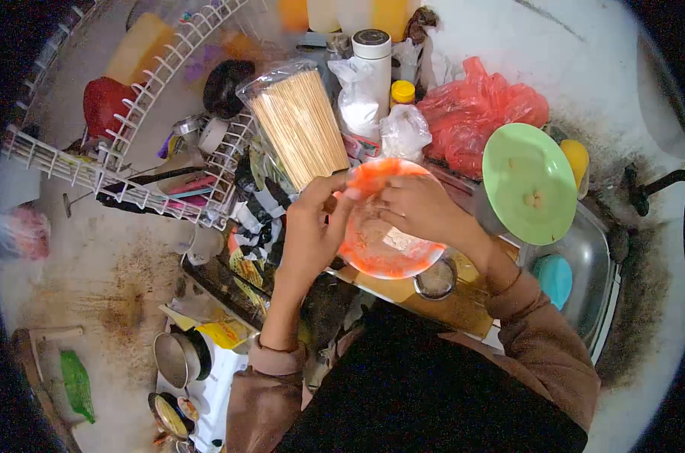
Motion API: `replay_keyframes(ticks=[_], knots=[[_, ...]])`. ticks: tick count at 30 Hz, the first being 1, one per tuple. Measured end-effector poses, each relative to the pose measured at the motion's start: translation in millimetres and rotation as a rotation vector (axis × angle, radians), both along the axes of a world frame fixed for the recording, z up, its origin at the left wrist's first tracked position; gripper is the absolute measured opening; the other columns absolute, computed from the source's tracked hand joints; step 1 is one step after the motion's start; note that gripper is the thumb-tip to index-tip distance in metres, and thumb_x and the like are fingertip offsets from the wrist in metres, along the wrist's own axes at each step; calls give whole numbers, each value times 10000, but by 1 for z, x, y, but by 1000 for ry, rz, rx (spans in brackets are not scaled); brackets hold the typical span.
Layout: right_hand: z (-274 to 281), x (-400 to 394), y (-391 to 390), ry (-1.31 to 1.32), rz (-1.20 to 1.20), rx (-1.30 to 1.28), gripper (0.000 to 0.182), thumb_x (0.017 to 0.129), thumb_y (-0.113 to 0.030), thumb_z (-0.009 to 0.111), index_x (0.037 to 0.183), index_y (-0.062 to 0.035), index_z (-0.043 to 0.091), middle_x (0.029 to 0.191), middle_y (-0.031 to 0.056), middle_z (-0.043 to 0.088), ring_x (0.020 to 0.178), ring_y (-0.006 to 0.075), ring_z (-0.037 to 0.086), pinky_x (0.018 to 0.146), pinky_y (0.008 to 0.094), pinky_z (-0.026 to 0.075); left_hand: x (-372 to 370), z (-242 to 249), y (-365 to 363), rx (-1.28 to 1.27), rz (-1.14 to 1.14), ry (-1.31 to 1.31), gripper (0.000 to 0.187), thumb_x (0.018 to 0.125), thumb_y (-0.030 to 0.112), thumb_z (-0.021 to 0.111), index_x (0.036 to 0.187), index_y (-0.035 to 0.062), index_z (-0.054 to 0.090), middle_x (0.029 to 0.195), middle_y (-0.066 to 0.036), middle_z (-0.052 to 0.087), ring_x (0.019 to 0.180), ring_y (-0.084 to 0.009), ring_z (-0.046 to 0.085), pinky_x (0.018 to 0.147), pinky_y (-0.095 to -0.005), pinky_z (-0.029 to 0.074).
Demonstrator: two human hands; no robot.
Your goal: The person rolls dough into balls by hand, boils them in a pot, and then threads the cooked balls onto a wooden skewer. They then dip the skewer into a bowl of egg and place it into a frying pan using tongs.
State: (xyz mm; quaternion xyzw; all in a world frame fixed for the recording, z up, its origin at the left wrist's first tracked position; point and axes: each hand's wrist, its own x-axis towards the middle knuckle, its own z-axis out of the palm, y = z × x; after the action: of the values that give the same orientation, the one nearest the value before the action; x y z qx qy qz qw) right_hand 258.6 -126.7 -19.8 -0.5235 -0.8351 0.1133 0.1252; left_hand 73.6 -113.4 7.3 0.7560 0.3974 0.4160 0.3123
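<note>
An orange and white bowl (355, 260) holds a pale, powdery or doughy mass, with a whiter patch (395, 238) towards its near side. At the bowl's left rim is my left hand (312, 219), thumb and fingers drawn together in a pinch; whatever lies between the fingertips is too small to make out. My right hand (421, 208) reaches over the bowl from the right, its fingers curled and closed above the contents. What those fingers hold, if anything, is hidden. Both hands' fingertips are close to each other but apart.
Behind the bowl lie a pack of wooden skewers (301, 124), a white bottle (372, 68) and a red plastic bag (478, 113). A green plate (529, 183) overhangs the metal sink (584, 264) on the right. At left stands a white wire rack (123, 170).
</note>
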Motion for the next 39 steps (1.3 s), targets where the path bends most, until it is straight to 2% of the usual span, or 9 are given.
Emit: replay_keyframes(ticks=[7,8,9,13,20,21,25,32,39], knots=[[12,-31,12,339,42,98,161,734,-130,544,852,-22,568,762,127,556,745,266,557,645,362,432,-27,1,-15,-486,-12,-617,296,849,154,533,593,92,398,659,-13,502,534,-52,392,483,-198,308],[19,-32,9,309,31,82,170,748,-134,535,870,-19,563,768,129,555,742,264,558,641,360,433,-32,-4,-7,-630,-317,-892,277,841,348,453,765,82,462,786,-54,529,679,-110,451,598,-243,355],[20,-33,6,376,-31,89,168,754,-149,528,870,-33,566,792,132,562,762,271,559,654,367,433,-36,-6,0,-836,-601,-1123,504,833,542,372,937,73,526,913,-95,556,825,-168,510,714,-288,402],[18,-34,-17,632,-158,350,246,787,-226,496,979,-91,568,971,160,531,903,304,511,767,397,394,-16,-2,-17,-1014,-553,-1371,775,792,648,285,1310,71,293,1311,-176,341,1136,-246,407,934,-383,335],[11,-59,-66,263,-136,510,428,820,-359,444,1203,-172,484,1278,207,288,1163,379,258,962,488,184,8,-11,-26,-1126,-863,-1317,869,773,686,239,1324,15,220,1354,-156,269,1227,-280,289,1026,-392,197],[7,-64,-71,211,-184,489,457,824,-448,409,1192,-190,494,1295,202,268,1181,383,230,972,490,167,12,-7,-31,-1146,-681,-1329,882,772,692,217,1331,10,194,1377,-145,224,1257,-280,235,1037,-386,169],[1,-74,-99,231,-267,395,535,826,-517,355,1215,-169,468,1314,215,235,1182,397,216,973,506,140,23,-16,-28,-915,-701,-1325,916,753,717,195,1344,18,147,1402,-123,164,1297,-250,136,1048,-389,116],[16,-63,-95,344,-451,388,531,835,-358,406,1324,-180,303,1371,258,83,1239,435,93,979,552,59,56,-7,-55,-760,-525,-1079,931,739,737,141,1355,39,106,1409,-109,148,1310,-236,78,1054,-390,68],[0,-67,-115,448,-400,185,497,871,-335,342,1346,-219,253,1381,254,2,1255,436,40,971,567,19,64,-33,-23,-777,-536,-1177,906,721,755,125,1370,123,105,1429,-48,86,1317,-173,23,1049,-392,3]])
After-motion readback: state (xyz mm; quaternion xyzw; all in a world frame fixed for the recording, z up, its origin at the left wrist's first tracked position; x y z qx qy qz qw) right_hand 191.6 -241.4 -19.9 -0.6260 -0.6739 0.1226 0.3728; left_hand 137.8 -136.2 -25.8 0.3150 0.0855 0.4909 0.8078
